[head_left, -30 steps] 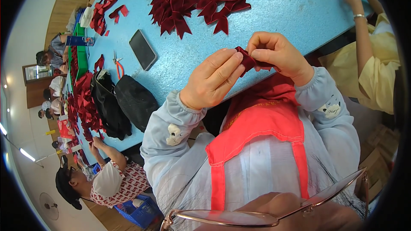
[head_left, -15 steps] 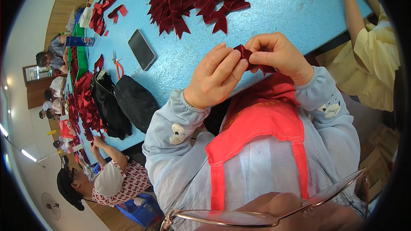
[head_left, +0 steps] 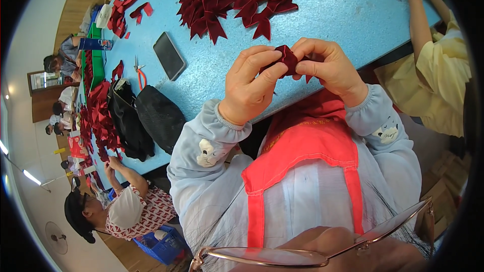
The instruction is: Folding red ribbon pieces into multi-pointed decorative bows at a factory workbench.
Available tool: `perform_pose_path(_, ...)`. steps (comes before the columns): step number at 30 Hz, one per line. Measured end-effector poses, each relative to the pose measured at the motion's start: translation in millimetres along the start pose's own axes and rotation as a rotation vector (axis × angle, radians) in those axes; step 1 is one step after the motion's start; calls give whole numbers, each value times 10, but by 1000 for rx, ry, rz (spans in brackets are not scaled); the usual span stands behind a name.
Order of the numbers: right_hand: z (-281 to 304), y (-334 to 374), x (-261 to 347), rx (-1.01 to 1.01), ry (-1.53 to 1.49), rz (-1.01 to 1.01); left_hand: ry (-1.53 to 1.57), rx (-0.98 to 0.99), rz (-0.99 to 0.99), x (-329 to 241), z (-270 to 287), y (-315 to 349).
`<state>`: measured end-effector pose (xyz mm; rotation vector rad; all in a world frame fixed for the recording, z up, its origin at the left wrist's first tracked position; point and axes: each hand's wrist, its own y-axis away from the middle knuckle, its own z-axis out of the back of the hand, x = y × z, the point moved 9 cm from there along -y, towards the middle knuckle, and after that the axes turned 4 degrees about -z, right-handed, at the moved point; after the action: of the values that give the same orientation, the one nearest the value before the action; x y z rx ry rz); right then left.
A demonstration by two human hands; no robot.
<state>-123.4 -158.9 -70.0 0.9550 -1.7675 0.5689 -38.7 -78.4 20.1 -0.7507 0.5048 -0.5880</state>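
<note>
Between my two hands, above the near edge of the blue table [head_left: 322, 20], is a dark red velvet ribbon bow [head_left: 287, 59]. My left hand [head_left: 252, 83] pinches its left side, thumb and fingers closed on the fabric. From the other side, my right hand [head_left: 330, 65] grips it with thumb and bent fingers. Ribbon ends poke out below the fingers, and much of the piece is hidden by them. Beyond my hands lie a heap of finished-looking red bows [head_left: 205, 11] and a smaller group of bows [head_left: 264, 9].
A phone [head_left: 169, 55], orange-handled pliers [head_left: 140, 75] and black bags [head_left: 159, 116] lie to the left. Past them are red ribbon pieces [head_left: 102, 111] and a green bin [head_left: 96, 70]. Co-workers sit along the left; another person's arm [head_left: 417, 20] rests at the right.
My left fingers have shifted and spread a little around the bow, so more of its velvet shows. Both hands still hold it in nearly the same place.
</note>
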Motion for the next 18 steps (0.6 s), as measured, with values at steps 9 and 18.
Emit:
perform_pose_path(9,-18,35,3,-13,-17,-25,159,-61,151,46,3,29)
perform_pose_path(18,24,47,10,-16,-33,-10,-34,114,-110,-155,-118,-91)
